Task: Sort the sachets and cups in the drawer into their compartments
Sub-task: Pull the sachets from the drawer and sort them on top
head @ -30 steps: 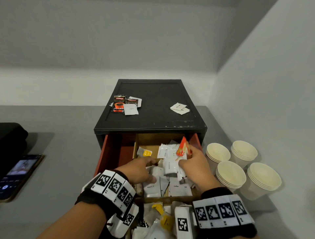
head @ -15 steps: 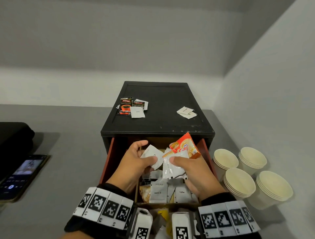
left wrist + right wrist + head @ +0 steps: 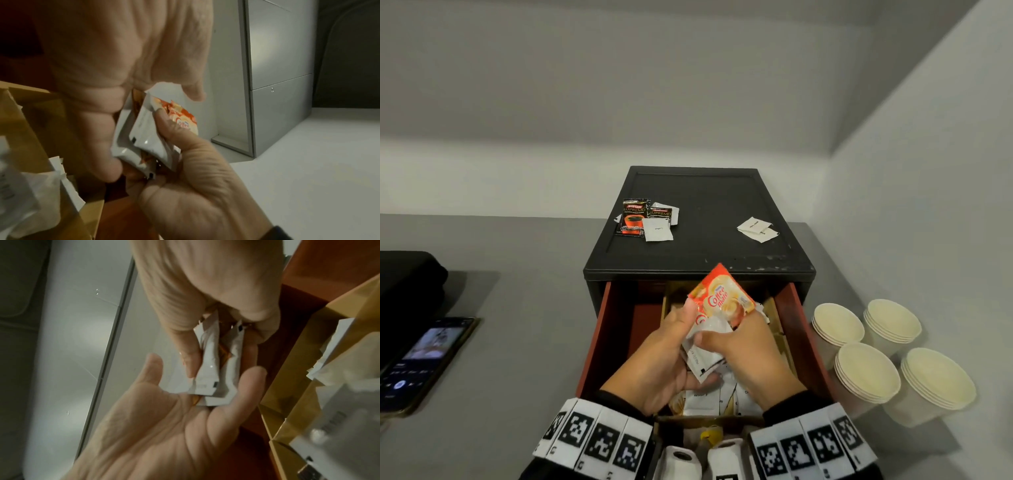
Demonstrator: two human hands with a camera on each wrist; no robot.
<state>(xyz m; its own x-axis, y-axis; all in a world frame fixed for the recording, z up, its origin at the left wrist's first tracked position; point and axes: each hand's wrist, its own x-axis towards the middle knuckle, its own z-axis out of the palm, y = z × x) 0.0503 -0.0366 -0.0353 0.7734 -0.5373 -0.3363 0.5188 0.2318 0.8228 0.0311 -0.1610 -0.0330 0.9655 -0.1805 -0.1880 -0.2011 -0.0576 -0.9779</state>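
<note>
Above the open drawer (image 3: pixel 599 342) my two hands meet around a bundle of sachets. An orange Coffee-mate sachet (image 3: pixel 722 301) sticks up from it, with white sachets (image 3: pixel 705 353) below. My left hand (image 3: pixel 671 349) pinches the bundle, thumb on top, as the left wrist view shows around the white sachets (image 3: pixel 148 133). My right hand (image 3: pixel 743 346) lies against the bundle with straight fingers; in the right wrist view its palm (image 3: pixel 174 418) is spread under the sachet ends (image 3: pixel 213 369), thumb apart. More white sachets (image 3: pixel 702 399) lie in the drawer's wooden insert (image 3: pixel 780 329).
Several stacks of paper cups (image 3: pixel 866 373) stand on the counter right of the drawer, close to the side wall. On the black cabinet top (image 3: pixel 705 192) lie Supremo sachets (image 3: pixel 632 217) and white ones (image 3: pixel 755 229). A phone (image 3: pixel 424 359) and a black object (image 3: pixel 407 274) lie left.
Both hands have risen out of the drawer and come together. The left hand's white sachet has joined the right hand's bundle, and the left hand now grips all of it.
</note>
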